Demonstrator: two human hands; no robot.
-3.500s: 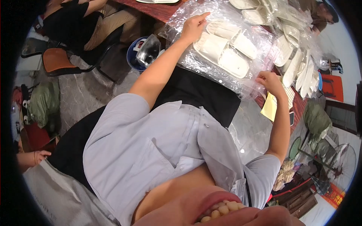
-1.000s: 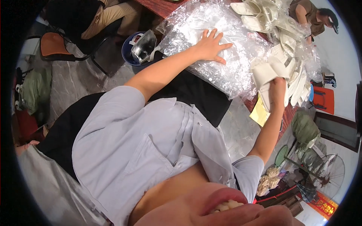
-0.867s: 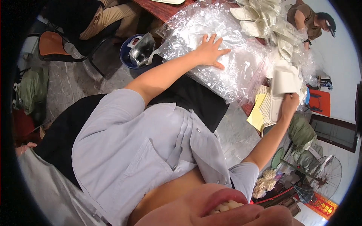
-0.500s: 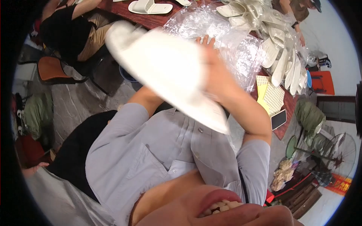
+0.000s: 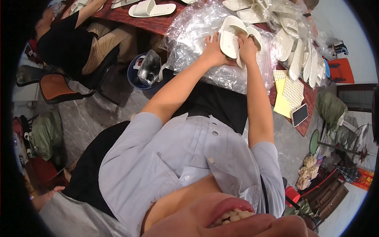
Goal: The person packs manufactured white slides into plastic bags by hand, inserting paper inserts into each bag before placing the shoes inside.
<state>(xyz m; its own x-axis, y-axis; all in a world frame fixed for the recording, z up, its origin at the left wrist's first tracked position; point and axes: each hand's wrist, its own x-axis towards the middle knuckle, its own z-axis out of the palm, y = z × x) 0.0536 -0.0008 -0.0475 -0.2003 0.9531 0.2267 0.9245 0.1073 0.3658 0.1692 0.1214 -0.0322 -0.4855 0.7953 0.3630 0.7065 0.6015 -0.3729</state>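
A pair of white slide slippers (image 5: 229,44) is between my two hands, tilted up above a sheet of clear plastic bags (image 5: 185,49) on the table. My left hand (image 5: 215,52) is at the left edge of the nearer slipper, its fingers along the side and its thumb running under the lower end. My right hand (image 5: 248,50) is closed round the slippers from the right, its fingertips between the two. The second slipper (image 5: 255,38) shows partly behind my right fingers.
Bagged white slippers (image 5: 294,47) are heaped at the right; a loose slide (image 5: 152,8) lies farther left. Near the right corner are yellow sticker sheets (image 5: 282,98) and a phone (image 5: 299,115). A blue bin (image 5: 136,81) stands below the table's left side. A seated person (image 5: 65,43) works at left.
The white slippers, blurred and close to my chest before, are now out over the plastic bags. Both my arms have stretched forward, and the pair has turned more upright.
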